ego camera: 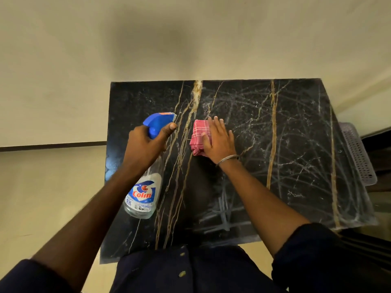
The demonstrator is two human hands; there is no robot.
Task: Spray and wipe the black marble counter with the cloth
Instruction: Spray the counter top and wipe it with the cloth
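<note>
1. Filling mid-view: black marble counter (285,144), gold + white veins.
2. Gripping spray bottle (143,193) w/ left hand (146,144) over counter's left edge, fingers clamped round neck.
3. Pressing right hand (220,140) flat on cloth (198,132), fingers straight, together.
4. Lying mid-counter under that palm: cloth, pink, folded.

Black marble counter (296,144) veined in gold and thin white lines, folded pink-red cloth (198,132) with a white check grid, clear plastic spray bottle (143,193) with blue trigger head and blue-and-white label lettered in red, thin silver bangle (227,159), dark navy shirt (190,271) with pale buttons, plain cream wall (148,39), grey perforated plastic basket (357,153)
</note>
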